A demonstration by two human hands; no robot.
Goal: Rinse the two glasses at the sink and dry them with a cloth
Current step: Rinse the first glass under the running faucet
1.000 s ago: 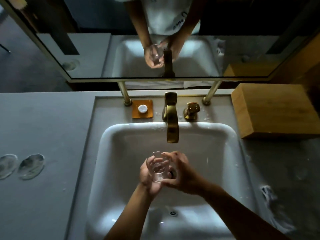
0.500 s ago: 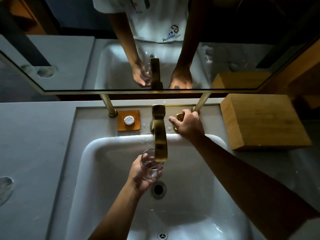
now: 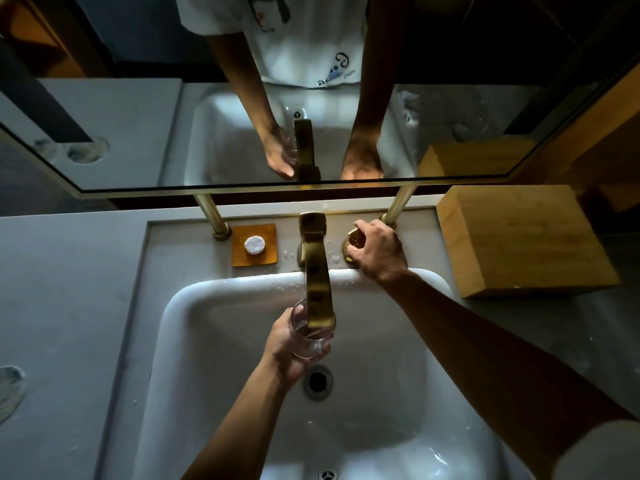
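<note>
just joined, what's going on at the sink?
A person is rinsing a glass. The left hand holds it under the tip of the brass spout, over the white sink. The right hand has a grip on the tap handle. Whether water is running cannot be told.

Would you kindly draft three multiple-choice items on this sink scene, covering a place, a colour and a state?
1. Where is the glass?
A. Under the spout
B. On the counter
C. On the wooden block

2. What colour is the tap?
A. Chrome
B. Brass-gold
C. Black

3. What is the right hand doing?
A. Hanging idle
B. Holding a cloth
C. Gripping the tap handle

Answers: 1 A, the left hand holds it below the spout over the sink. 2 B, it shines golden. 3 C, its fingers curl round the tap handle.
</note>
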